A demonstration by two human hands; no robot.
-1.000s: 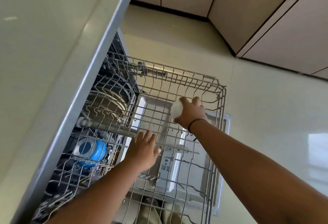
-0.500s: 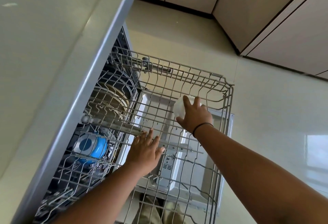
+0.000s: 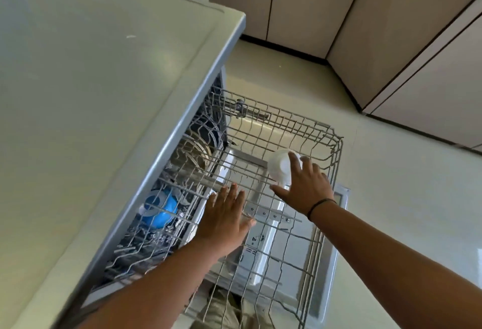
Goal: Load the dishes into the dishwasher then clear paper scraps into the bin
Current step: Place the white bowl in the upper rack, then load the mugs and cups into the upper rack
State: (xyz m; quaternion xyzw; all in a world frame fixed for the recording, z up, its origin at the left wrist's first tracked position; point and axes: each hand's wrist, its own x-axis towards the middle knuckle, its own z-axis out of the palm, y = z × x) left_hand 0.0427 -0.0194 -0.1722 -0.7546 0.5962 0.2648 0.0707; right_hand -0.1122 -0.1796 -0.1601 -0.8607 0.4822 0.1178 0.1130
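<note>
pale surface (image 3: 86,99) left of hands, beige cabinets beyond | right hand (image 3: 303,185) grasping white cup (image 3: 279,168), lifted farther over rack (image 3: 294,130) | left hand (image 3: 224,220) flat, released

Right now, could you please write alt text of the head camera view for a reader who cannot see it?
A person's right hand sets a white cup into the pulled-out upper dishwasher rack, while the left hand rests flat on its wires. A blue bowl sits deeper inside, under the countertop.

Cup (image 3: 280,165) in the rack (image 3: 307,130), right of the counter (image 3: 91,93).
</note>
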